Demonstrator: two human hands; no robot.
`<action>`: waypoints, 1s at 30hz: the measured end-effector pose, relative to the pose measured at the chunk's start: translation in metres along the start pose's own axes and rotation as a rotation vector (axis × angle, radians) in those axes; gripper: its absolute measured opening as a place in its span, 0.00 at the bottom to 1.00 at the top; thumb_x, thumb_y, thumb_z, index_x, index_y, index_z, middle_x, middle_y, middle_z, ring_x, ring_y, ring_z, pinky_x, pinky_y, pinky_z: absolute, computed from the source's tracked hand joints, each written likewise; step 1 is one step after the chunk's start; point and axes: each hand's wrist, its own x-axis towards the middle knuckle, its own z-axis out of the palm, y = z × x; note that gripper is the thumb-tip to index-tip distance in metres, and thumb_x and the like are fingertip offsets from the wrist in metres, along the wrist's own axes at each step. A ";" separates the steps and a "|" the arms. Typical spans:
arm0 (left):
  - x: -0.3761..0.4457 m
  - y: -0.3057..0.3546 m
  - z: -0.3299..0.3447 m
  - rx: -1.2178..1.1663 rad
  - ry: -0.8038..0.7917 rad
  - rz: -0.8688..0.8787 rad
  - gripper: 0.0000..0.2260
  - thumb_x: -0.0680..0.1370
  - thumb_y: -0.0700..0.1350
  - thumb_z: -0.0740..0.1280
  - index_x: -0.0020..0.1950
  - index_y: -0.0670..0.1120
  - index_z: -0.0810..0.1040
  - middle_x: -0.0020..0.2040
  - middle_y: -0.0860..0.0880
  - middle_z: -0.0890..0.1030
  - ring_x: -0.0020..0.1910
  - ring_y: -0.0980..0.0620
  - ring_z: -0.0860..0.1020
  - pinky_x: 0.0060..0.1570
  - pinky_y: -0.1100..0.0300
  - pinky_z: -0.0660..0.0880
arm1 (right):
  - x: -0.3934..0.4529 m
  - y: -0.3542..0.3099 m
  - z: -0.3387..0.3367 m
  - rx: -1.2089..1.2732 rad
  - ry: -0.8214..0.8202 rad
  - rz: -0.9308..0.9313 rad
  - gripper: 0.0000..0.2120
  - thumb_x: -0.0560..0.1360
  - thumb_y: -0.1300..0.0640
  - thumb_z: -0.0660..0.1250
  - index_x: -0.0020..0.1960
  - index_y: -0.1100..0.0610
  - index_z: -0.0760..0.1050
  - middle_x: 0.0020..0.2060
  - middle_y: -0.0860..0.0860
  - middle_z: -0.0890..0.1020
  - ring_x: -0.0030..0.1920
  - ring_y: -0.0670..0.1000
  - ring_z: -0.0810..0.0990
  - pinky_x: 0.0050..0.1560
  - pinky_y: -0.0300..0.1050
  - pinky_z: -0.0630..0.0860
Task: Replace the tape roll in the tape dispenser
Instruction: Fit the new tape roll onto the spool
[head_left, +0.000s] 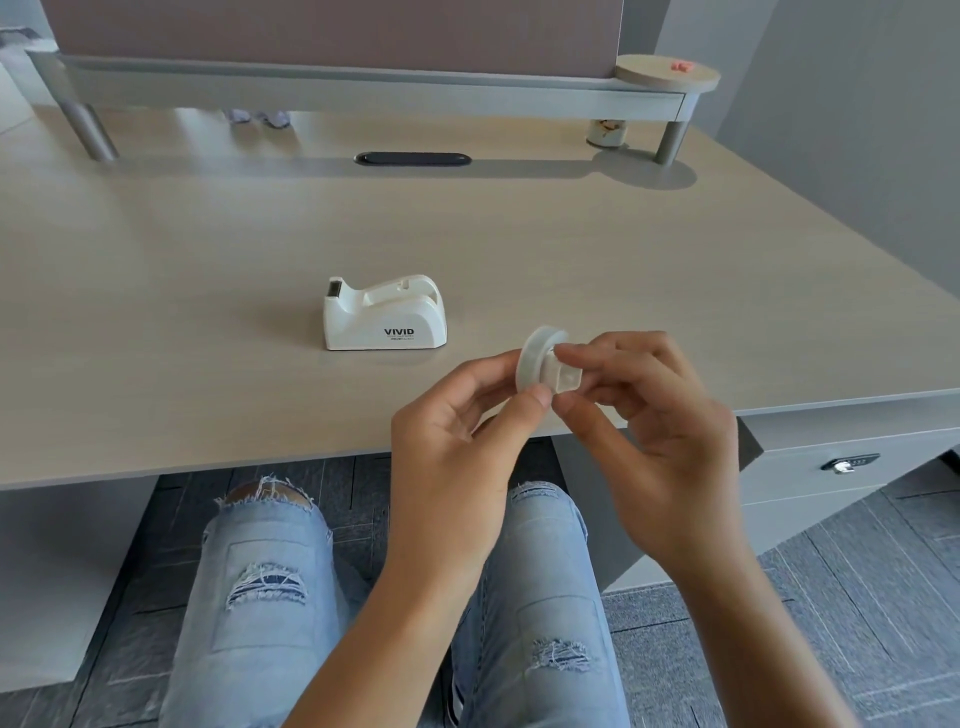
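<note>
A white tape dispenser (384, 313) marked VIVID stands on the light wooden desk (208, 291), its roll cradle holding nothing. Near the desk's front edge, my left hand (457, 436) pinches the rim of a whitish tape roll (532, 364) between thumb and fingers. My right hand (649, 410) grips a small white plastic core piece (566, 378) that sits in the roll's centre hole. Both hands hover to the right of the dispenser, a little in front of it. The far side of the roll is hidden by my fingers.
A grey raised shelf (363, 93) spans the back of the desk, with a dark cable slot (413, 158) below it. A small jar (605, 132) stands under the shelf's right end. A drawer unit with a lock (849, 462) sits at the right. My knees are under the desk.
</note>
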 end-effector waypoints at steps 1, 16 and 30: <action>0.000 0.000 0.000 -0.003 0.000 0.001 0.09 0.77 0.34 0.73 0.53 0.45 0.87 0.51 0.47 0.90 0.54 0.50 0.86 0.60 0.56 0.80 | 0.000 -0.001 0.001 0.043 -0.002 0.003 0.15 0.76 0.72 0.74 0.59 0.58 0.83 0.51 0.58 0.79 0.50 0.53 0.82 0.54 0.43 0.79; 0.001 0.000 -0.003 -0.061 -0.067 0.122 0.12 0.76 0.33 0.70 0.52 0.47 0.86 0.51 0.49 0.89 0.55 0.53 0.85 0.56 0.62 0.78 | 0.005 -0.007 -0.002 0.301 0.086 0.099 0.11 0.74 0.66 0.74 0.56 0.58 0.84 0.49 0.56 0.85 0.48 0.53 0.86 0.53 0.43 0.80; 0.000 0.001 -0.003 -0.030 -0.055 0.199 0.10 0.78 0.36 0.71 0.53 0.50 0.87 0.51 0.51 0.90 0.56 0.50 0.86 0.58 0.57 0.79 | 0.006 -0.010 -0.005 0.221 0.004 0.097 0.13 0.77 0.71 0.70 0.56 0.58 0.85 0.50 0.57 0.83 0.48 0.58 0.83 0.47 0.59 0.81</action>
